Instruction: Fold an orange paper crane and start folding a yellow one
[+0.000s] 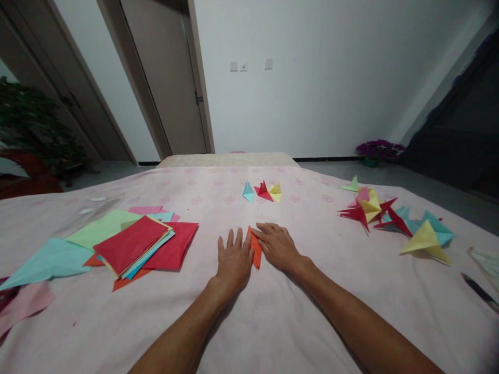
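Note:
A narrow folded strip of orange origami paper point(256, 253) lies on the cloth between my two hands, with its pointed end facing away from me. My left hand point(235, 259) rests flat on the table with fingers spread, its index finger and thumb side against the paper's left edge. From the right, my right hand point(277, 244) reaches over with fingers stretched out, and its fingertips press on the upper part of the paper. The paper's middle is partly hidden by the fingers.
Coloured paper sheets, with a red stack point(132, 244) on top, lie at the left. Three small folded cranes, one of them red point(264, 191), stand ahead. At the right are several more folded pieces, including a yellow one point(427, 243), and a dark pen-like object point(479, 292).

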{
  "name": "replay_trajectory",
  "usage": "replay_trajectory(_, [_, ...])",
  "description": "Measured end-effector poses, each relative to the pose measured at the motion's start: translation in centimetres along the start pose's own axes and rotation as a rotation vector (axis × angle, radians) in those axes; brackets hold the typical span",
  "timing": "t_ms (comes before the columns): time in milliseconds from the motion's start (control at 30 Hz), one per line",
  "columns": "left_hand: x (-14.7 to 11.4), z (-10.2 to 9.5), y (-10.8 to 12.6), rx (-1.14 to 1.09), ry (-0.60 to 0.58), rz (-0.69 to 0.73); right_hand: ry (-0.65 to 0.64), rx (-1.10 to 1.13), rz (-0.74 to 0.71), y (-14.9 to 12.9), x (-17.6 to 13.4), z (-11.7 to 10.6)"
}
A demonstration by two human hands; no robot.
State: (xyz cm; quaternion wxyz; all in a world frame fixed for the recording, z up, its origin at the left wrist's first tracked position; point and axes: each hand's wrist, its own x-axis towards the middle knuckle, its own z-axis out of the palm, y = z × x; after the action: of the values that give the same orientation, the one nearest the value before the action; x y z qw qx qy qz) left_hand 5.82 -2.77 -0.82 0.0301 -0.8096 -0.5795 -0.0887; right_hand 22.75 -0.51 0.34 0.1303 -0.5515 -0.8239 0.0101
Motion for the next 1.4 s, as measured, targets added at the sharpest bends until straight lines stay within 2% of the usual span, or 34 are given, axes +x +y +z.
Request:
replay_trajectory(200, [0.1,-0.4,-0.3,-0.002,-0.046,0.026,0.000,0.044,0.050,0.4,0.0,0.3])
replay_trajectory(633, [0.1,-0.7,-0.7,-0.029,-0.091,0.055,0.020,0.148,0.173,-0.7,0.5,0.7])
replay_trajectory(1133, [1.0,0.5,-1.2,-0.053,-0.014,0.097,0.133,0.117,0.129,-1.1,0.1,0.6])
replay_trajectory(1400, [0.7,0.1,-1.1,-0.034,-0.003,0.144,0.192,0.192,0.131,-1.0,0.2,0.4])
